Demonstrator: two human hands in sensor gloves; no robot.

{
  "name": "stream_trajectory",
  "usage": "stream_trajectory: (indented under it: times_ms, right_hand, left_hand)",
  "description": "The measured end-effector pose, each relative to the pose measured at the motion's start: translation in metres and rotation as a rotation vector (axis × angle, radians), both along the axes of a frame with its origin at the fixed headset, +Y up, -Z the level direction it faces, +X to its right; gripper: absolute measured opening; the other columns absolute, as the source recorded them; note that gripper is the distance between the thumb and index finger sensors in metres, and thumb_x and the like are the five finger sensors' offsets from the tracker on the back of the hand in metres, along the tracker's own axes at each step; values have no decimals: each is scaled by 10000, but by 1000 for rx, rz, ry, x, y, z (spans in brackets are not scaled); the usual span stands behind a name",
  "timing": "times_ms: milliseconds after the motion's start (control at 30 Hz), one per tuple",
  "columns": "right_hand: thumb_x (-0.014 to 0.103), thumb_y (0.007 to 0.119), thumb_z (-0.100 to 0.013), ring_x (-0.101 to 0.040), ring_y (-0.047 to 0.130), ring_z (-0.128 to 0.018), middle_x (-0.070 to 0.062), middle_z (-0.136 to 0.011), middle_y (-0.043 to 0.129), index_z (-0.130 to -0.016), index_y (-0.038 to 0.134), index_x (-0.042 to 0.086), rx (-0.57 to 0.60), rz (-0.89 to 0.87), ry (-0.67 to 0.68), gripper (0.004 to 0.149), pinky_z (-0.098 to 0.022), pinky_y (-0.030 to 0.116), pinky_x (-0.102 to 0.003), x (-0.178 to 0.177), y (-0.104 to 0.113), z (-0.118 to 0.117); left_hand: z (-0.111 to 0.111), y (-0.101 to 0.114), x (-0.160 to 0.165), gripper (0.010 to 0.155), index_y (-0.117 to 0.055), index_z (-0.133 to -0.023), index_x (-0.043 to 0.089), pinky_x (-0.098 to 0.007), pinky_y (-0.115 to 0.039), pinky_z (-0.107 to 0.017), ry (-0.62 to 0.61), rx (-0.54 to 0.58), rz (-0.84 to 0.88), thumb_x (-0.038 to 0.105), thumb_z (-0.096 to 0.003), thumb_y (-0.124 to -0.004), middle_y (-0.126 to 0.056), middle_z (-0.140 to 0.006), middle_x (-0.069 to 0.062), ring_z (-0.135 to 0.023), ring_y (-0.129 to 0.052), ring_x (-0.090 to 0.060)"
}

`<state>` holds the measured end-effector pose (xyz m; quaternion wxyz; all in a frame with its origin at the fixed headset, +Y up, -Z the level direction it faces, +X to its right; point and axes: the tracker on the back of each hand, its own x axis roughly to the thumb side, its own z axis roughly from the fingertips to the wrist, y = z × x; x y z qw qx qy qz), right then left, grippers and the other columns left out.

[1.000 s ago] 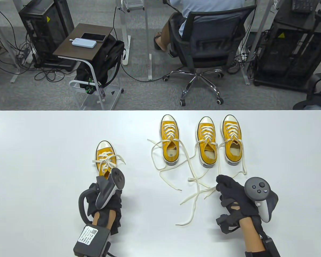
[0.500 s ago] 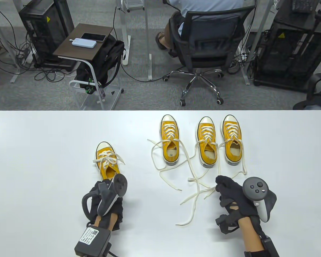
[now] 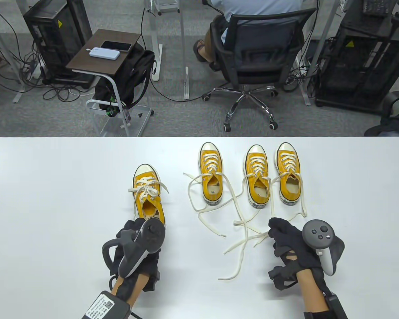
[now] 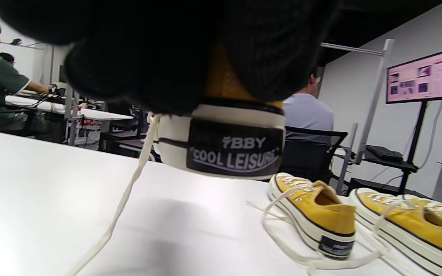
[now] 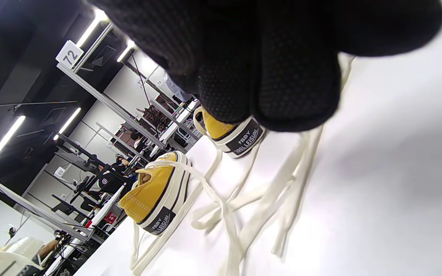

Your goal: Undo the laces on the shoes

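Note:
Four yellow canvas shoes are on the white table (image 3: 53, 186). My left hand (image 3: 138, 232) grips the heel of the leftmost shoe (image 3: 147, 194), whose cream laces are bunched in a knot over the tongue. In the left wrist view the heel (image 4: 228, 147) sits under my fingers, raised a little off the table, with one lace (image 4: 129, 191) hanging down. Three other shoes (image 3: 211, 174) (image 3: 256, 177) (image 3: 288, 174) stand in a row to the right, with their loose laces (image 3: 242, 232) trailing towards me. My right hand (image 3: 281, 232) rests curled on the table, its fingertips touching the lace ends.
Loose lace loops spread between the middle shoe and my right hand; they also show in the right wrist view (image 5: 244, 199). Beyond the table's far edge are an office chair (image 3: 252, 59) with a seated person and a small side table (image 3: 103, 53).
My left hand has slid the leftmost shoe to the right and away from me, closer to the row. My right hand has not moved.

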<state>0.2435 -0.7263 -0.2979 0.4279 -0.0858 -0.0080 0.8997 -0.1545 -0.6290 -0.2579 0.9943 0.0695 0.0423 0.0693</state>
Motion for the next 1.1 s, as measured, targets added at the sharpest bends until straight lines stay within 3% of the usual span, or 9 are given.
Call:
stream_trajectory:
  times_ms: [200, 400, 700, 1100]
  right_hand:
    - [228, 805, -474, -372, 996, -435, -198, -762, 954, -894, 810, 126, 2, 4, 0, 433, -308, 801, -511, 0, 0, 0]
    - [227, 805, -474, -375, 994, -437, -198, -761, 955, -893, 812, 125, 1, 4, 1, 431, -309, 800, -511, 1, 0, 0]
    - [227, 805, -474, -376, 993, -439, -198, -763, 954, -893, 811, 126, 4, 9, 6, 432, -309, 800, -511, 0, 0, 0]
    - [228, 805, -474, -376, 994, -437, -201, -762, 954, -893, 812, 124, 1, 30, 16, 432, -309, 799, -512, -3, -1, 0]
  left_hand:
    - [28, 21, 28, 402, -955, -775, 317, -425, -852, -381, -108, -3, -41, 447, -428, -798, -1010, -653, -92, -555, -976, -322]
    - [53, 23, 52, 403, -954, -774, 313, -420, -857, -371, -215, -20, -54, 454, -432, -793, -1016, -640, -84, -541, -983, -314]
    - [74, -2, 83, 409, -934, -785, 340, -377, -883, -359, -330, -83, -161, 497, -448, -763, -1025, -623, -31, -523, -1005, -259]
    - [63, -38, 94, 413, -924, -792, 356, -360, -888, -371, -396, -168, -196, 515, -454, -749, -1017, -638, -4, -537, -1006, -236]
